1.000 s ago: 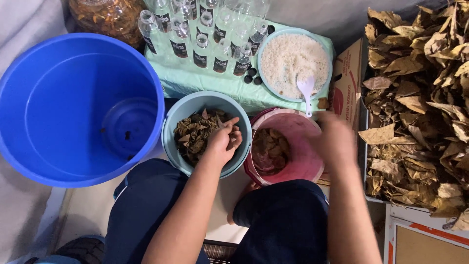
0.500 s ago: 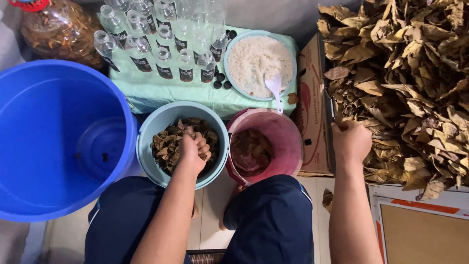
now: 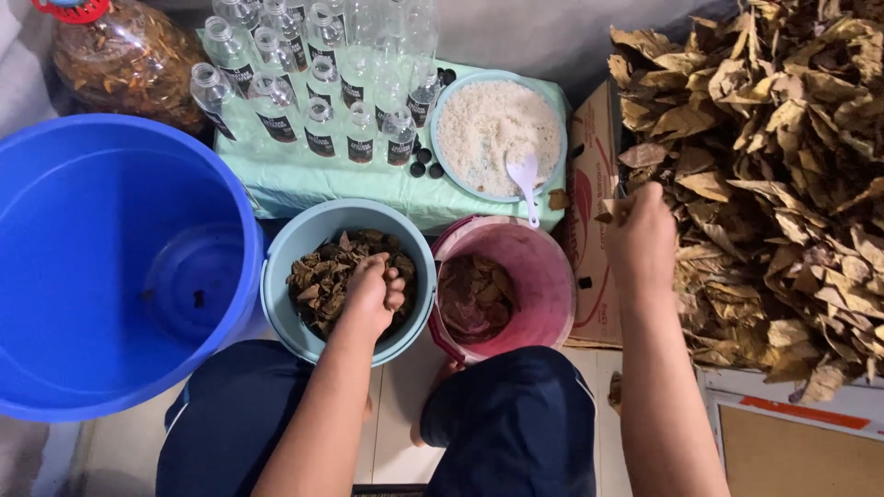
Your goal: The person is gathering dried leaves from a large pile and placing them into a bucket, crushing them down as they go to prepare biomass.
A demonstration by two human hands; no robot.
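The left hand point(image 3: 373, 293) is sunk into the pale blue bucket point(image 3: 276, 285), its fingers curled down over the wet, dark leaf pieces point(image 3: 318, 281); whether a clump is actually pinched cannot be told, since the fingertips are buried. The right hand point(image 3: 640, 241) is held at the near edge of the dry leaf pile point(image 3: 773, 184), closed loosely, with what looks like a brown leaf showing at its thumb side, toward 10 o'clock.

Judged from how things lie, the work is partway along: the pale blue bucket is roughly half filled with soaked leaves, a smaller amount of dark leaves is seen in the pink bucket point(image 3: 543, 276) at 3 o'clock of the left hand, and the large heap of dry leaves is barely reduced, so much is left.

From the right hand the dry pile is spread from 12 to 4 o'clock, touching it. At 12 o'clock of the left hand, a bowl of white grains point(image 3: 460, 138) with a white spoon point(image 3: 525, 179) and a cluster of clear bottles point(image 3: 313, 92) are set on a green cloth. The big blue tub point(image 3: 55, 276) is placed at 9 o'clock, with no leaves in it.
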